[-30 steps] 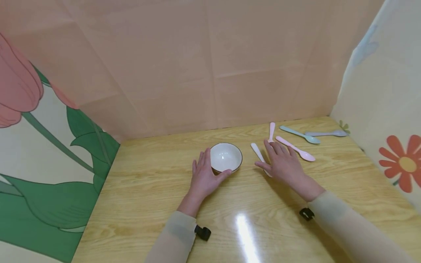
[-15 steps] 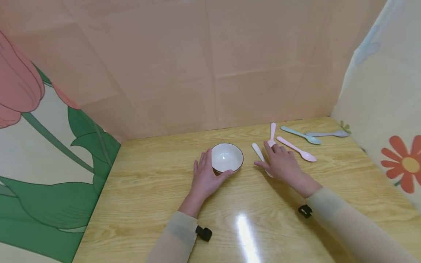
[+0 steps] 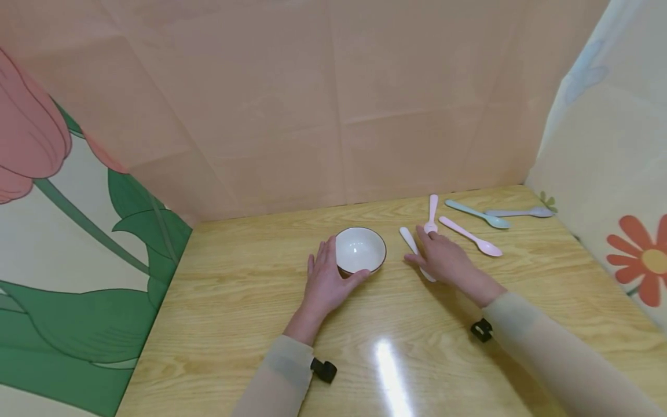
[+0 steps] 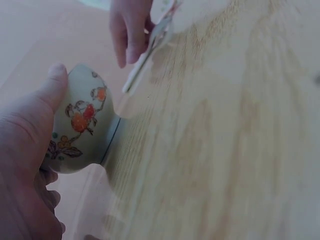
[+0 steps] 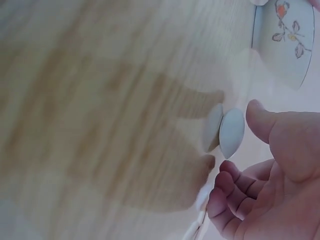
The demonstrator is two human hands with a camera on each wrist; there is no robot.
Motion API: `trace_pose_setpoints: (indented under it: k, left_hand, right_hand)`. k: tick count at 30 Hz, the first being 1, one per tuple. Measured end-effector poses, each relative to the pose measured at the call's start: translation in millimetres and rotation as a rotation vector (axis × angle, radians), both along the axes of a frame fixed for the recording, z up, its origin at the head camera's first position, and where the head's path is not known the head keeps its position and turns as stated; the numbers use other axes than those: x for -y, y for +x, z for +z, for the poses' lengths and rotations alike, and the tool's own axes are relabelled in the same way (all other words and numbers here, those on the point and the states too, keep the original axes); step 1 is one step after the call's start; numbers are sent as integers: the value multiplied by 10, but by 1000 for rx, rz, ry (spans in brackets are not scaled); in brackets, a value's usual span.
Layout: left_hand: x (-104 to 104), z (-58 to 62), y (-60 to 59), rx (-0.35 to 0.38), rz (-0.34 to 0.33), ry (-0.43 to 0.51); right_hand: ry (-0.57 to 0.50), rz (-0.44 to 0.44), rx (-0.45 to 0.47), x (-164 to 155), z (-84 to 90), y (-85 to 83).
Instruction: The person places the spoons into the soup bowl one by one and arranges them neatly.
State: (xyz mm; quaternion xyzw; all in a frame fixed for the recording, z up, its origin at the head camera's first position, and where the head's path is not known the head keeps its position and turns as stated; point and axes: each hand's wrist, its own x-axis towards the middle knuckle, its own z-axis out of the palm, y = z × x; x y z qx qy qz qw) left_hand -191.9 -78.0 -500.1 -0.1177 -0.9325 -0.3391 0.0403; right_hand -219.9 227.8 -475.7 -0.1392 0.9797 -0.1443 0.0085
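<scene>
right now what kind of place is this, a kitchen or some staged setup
Most likely a staged tabletop booth, not a kitchen: a bare wooden table closed in by paper backdrops, plain peach behind and flower prints at the sides. Only a small bowl and pastel spoons lie out.

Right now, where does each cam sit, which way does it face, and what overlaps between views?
Head: worn on the head, looks forward and down over the wooden table; shows both forearms, left hand cupping the bowl, right hand over the white spoon.
Left wrist: low beside the left hand, looks along the table at the bowl's painted side; thumb shows.
Right wrist: under the right hand, faces the spoon's bowl end; thumb and curled fingers show.
Shared: bowl and white spoon appear in all three.
</scene>
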Motion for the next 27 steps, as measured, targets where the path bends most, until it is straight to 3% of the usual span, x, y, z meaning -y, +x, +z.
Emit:
trace_pose_setpoints:
  k: [27]
  left_hand:
    - [8, 22, 21, 2, -3, 2]
  right_hand:
    - [-99, 83, -51, -8, -13, -70]
